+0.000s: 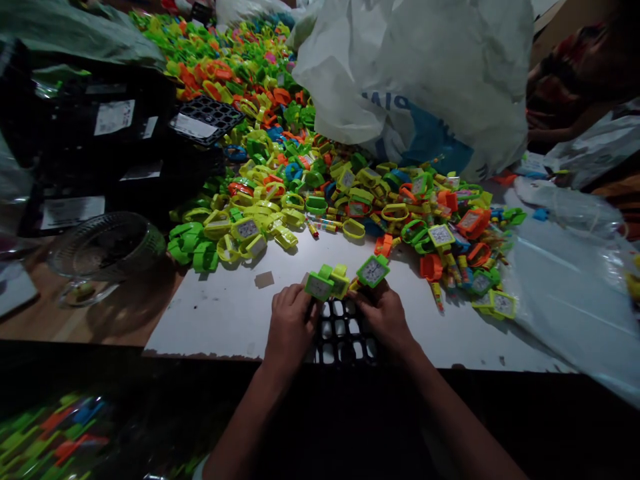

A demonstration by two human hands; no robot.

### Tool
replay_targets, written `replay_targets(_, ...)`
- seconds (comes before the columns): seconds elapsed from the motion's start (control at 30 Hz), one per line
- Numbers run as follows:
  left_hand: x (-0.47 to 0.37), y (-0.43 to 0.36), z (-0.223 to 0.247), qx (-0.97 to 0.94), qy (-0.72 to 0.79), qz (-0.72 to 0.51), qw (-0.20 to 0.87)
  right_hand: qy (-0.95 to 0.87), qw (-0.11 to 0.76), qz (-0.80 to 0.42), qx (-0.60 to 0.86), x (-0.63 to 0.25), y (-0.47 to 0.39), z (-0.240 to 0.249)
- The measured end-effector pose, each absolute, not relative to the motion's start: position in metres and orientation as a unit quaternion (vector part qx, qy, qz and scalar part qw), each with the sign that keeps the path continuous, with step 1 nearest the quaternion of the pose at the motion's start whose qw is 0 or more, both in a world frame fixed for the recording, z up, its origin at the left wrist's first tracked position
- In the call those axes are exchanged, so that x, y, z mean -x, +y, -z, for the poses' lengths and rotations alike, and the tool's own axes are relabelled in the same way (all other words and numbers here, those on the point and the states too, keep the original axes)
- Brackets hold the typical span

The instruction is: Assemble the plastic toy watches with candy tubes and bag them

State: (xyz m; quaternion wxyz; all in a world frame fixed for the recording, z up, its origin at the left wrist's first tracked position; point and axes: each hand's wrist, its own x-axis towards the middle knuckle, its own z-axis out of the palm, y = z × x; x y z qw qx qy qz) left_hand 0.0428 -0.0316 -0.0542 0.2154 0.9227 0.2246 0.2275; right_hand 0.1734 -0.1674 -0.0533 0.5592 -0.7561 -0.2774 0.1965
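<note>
My left hand (289, 320) is closed on a green toy watch (319, 285) with a square printed dial. A yellow toy watch (340, 283) sits right beside it; whether the same fingers grip it is hard to see. Another green toy watch (374, 271) is pinched in my right hand (386, 317), with a small yellow-and-red piece near the thumb. Between and below both hands lies a black lattice tray (343, 348) at the table's front edge, white showing through its openings.
A large heap of colourful toy watches (270, 213) spreads across the white table (225, 313), with candy-like tubes at right. Behind stands a big white plastic bag (425, 73). Black trays (115, 153) and a glass cup (107, 243) are at left. A person (575, 80) is at right.
</note>
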Motion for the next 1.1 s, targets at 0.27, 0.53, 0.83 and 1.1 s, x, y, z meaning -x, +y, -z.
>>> replay_targets(0.27, -0.044, -0.03, 0.055, -0.924, 0.223, -0.23, 0.208, -0.461, 0.418, 0.011, 0.783, -0.167, -0.167, 0.06)
replay_targets(0.53, -0.044, -0.027, 0.056, -0.926, 0.216, -0.229, 0.206, -0.478, 0.434, -0.016, 0.764, -0.168, -0.168, 0.052)
replay_targets(0.83, -0.04, -0.026, 0.058, -0.921, 0.221, -0.239, 0.216, -0.168, 0.201, 0.103, 0.96, -0.222, -0.261, 0.04)
replay_targets(1.1, -0.038, -0.03, 0.055, -0.922, 0.226, -0.238, 0.203, -0.181, 0.571, -0.238, 0.764, -0.198, -0.216, 0.024)
